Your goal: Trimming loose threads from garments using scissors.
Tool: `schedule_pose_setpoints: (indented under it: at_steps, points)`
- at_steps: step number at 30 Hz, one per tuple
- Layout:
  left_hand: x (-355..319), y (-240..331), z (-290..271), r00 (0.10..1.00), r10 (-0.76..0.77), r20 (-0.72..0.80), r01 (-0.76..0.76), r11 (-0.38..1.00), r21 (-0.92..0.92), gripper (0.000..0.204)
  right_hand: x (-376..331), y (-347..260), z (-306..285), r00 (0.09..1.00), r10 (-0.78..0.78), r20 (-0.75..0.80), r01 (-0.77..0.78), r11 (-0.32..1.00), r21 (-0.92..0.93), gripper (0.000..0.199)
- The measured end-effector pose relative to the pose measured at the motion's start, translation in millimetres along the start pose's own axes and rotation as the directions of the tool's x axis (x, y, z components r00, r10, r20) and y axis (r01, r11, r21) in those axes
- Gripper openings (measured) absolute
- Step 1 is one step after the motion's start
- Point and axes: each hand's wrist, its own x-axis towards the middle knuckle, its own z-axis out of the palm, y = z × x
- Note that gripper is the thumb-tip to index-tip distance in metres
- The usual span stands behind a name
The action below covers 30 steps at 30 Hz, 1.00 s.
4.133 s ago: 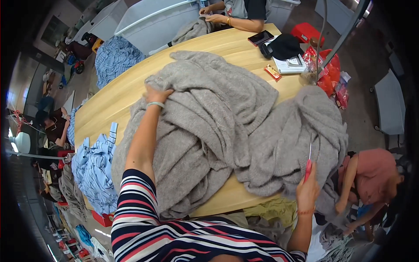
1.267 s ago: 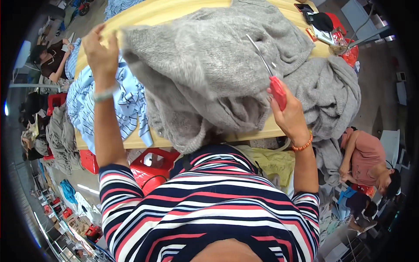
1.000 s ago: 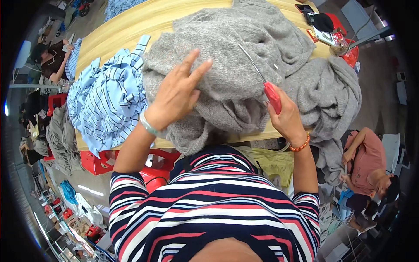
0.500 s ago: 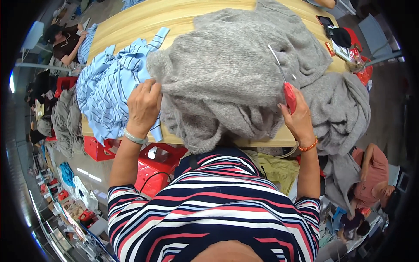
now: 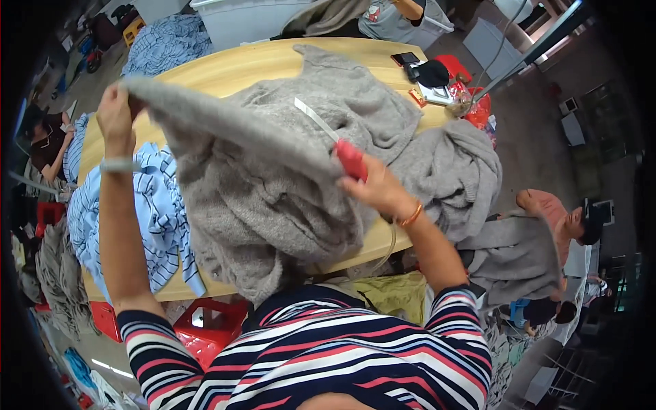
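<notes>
My left hand (image 5: pixel 117 113) is raised at the far left and pinches the edge of a grey fuzzy knit garment (image 5: pixel 232 174). From that hand the lifted edge slants down across the table toward my right hand (image 5: pixel 384 190). Closed in my right hand are red-handled scissors (image 5: pixel 350 160), their pale blades pointing up and left over the grey knit. Whether its fingers also grip the fabric, I cannot tell. Under and beside my left forearm lies a heap of light blue striped cloth (image 5: pixel 154 219).
More grey knit (image 5: pixel 451 171) hangs over the right end of the wooden table (image 5: pixel 225 63). A phone (image 5: pixel 408 59), a black cap (image 5: pixel 430 72) and red bags sit at its back right. Red stools (image 5: pixel 208 321) stand below the front edge. People sit around the table.
My left hand has moved up and left, lifting the garment's edge off the table. The right hand has moved left with the scissors over the fabric. The view has shifted.
</notes>
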Motion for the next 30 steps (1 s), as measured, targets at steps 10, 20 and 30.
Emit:
schedule_pose_setpoints:
  at_steps: [10, 20, 30]
  points:
    - [-251, 19, 128, 0.709, -0.212, 0.673, 0.148, 0.977, 0.152, 0.058, 123, -129, -67, 0.993, -0.114, -0.019, 0.115, 0.957, 0.267, 0.022]
    - [-279, -42, 184, 0.842, -0.437, 0.318, 0.540, 0.704, -0.462, 0.055, 123, -181, -50, 0.980, -0.005, 0.199, -0.024, 0.989, 0.144, 0.021]
    - [-320, -12, 101, 0.949, -0.301, -0.090, 0.282, 0.943, -0.178, 0.061, 64, 11, -69, 0.934, 0.102, 0.342, -0.097, 0.995, -0.032, 0.031]
